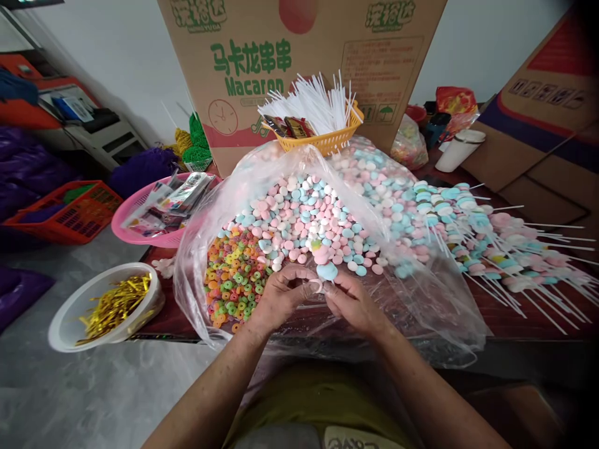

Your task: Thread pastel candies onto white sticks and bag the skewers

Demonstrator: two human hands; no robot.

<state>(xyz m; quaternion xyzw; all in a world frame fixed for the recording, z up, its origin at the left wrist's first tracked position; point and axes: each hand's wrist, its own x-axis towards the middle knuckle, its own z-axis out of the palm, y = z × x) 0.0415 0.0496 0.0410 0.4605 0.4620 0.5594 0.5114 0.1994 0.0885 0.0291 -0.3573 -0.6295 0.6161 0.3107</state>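
Observation:
My left hand (pixel 286 294) pinches a pale pink candy piece (pixel 317 285) between thumb and forefinger, just above the plastic sheet. Close beside it, fingers of my right hand (pixel 352 300) are closed on a candy skewer (pixel 327 272). A light blue disc, a pink piece and a yellow-green piece show one above another on this skewer; its stick is hidden by my fingers. Beyond both hands lies a heap of pink, white and blue candy discs (pixel 309 209). Left of that are colourful sugared ring candies (pixel 236 274), inside the same clear plastic bag (pixel 187 293).
Finished-looking candy skewers (pixel 510 249) pile up at the right. A yellow basket (pixel 322 144) of white sticks stands before a large carton (pixel 248 37). On the left are a pink basket (pixel 124 227) of packets and a tub (pixel 60 327) with gold ties. A white cup (pixel 461 151) stands behind.

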